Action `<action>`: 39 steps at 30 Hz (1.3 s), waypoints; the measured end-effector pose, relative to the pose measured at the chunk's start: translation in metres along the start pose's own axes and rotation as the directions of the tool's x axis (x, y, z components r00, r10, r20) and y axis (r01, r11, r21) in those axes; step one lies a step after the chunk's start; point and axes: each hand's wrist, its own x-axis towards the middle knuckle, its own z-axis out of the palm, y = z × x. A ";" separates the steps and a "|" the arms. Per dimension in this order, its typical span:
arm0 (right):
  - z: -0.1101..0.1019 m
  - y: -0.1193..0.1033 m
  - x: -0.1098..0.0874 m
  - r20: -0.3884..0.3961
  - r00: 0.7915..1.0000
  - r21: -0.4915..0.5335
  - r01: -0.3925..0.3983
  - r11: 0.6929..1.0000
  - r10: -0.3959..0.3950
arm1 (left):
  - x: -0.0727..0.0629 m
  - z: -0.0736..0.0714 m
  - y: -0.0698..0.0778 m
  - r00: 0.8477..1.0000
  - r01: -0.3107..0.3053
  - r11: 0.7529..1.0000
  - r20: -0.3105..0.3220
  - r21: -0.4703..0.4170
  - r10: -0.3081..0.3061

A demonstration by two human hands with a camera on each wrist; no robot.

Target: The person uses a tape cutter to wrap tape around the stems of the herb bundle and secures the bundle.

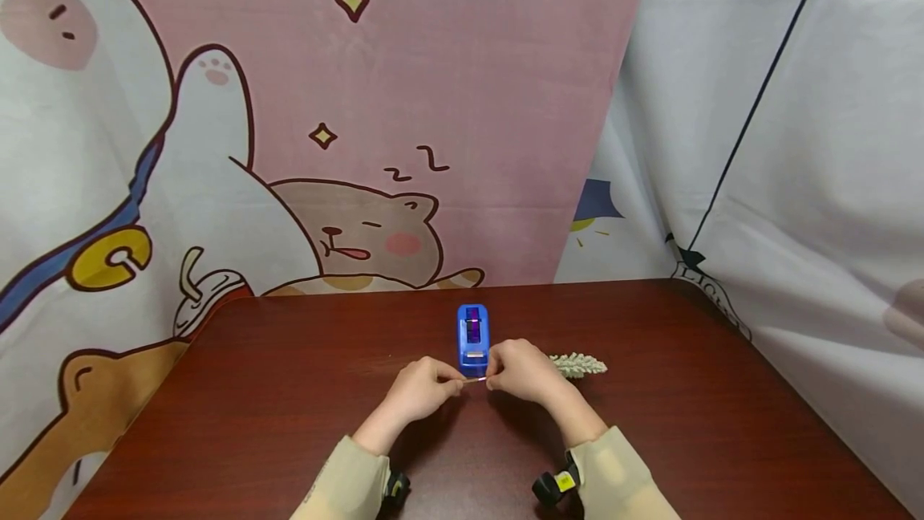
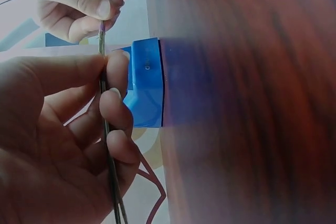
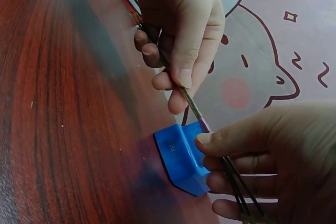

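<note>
Nearest, two cream sleeves [image 1: 346, 478] run out of frame; the yellow label [image 1: 565, 481] at the right wrist is too small to read. The left hand [image 1: 421, 387] pinches thin stems [image 3: 188, 99] between thumb and forefinger; the right hand [image 1: 525, 371] pinches them too, just in front of the blue tape dispenser [image 1: 473, 363], half hiding a purple band [image 3: 203, 124] and the pale flower spike [image 1: 583, 365]. The dispenser's small mark is illegible. Beyond the table [image 1: 289, 392], the cartoon backdrop [image 1: 505, 103] reads "Z Z".
</note>
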 end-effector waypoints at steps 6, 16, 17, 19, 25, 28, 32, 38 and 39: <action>0.000 -0.002 0.000 -0.005 1.000 0.005 -0.007 1.000 0.007 | -0.001 -0.001 0.000 0.999 -0.009 1.000 -0.037 0.012 0.010; -0.007 -0.003 -0.002 0.052 0.999 -0.023 -0.012 1.000 0.013 | -0.001 -0.002 0.000 0.997 0.019 1.000 -0.075 0.007 -0.018; -0.007 -0.003 -0.002 0.049 0.999 -0.028 -0.013 1.000 0.015 | -0.001 -0.002 0.001 0.997 0.025 1.000 -0.075 0.005 -0.025; -0.006 -0.003 -0.002 0.040 0.999 -0.034 -0.021 0.999 0.022 | -0.001 -0.002 0.001 0.996 0.033 0.999 -0.078 0.003 -0.033; -0.004 -0.003 0.000 0.007 0.999 -0.045 -0.033 0.998 0.034 | -0.001 -0.002 0.002 0.996 0.049 0.999 -0.074 -0.011 -0.050; -0.002 -0.003 0.000 -0.010 0.999 -0.054 -0.031 0.998 0.031 | -0.001 -0.002 0.001 0.996 0.051 0.999 -0.074 -0.005 -0.052; -0.001 -0.004 0.000 -0.027 0.999 -0.069 -0.042 0.997 0.040 | 0.000 -0.001 -0.002 0.998 0.033 0.999 -0.060 0.018 -0.031; 0.000 -0.005 -0.001 -0.032 0.998 -0.081 -0.054 0.995 0.051 | 0.001 -0.001 -0.004 0.999 0.014 1.000 -0.038 0.025 -0.013; 0.000 -0.005 -0.001 -0.030 0.998 -0.078 -0.055 0.995 0.053 | 0.001 -0.001 -0.004 0.999 0.012 1.000 -0.045 0.026 -0.011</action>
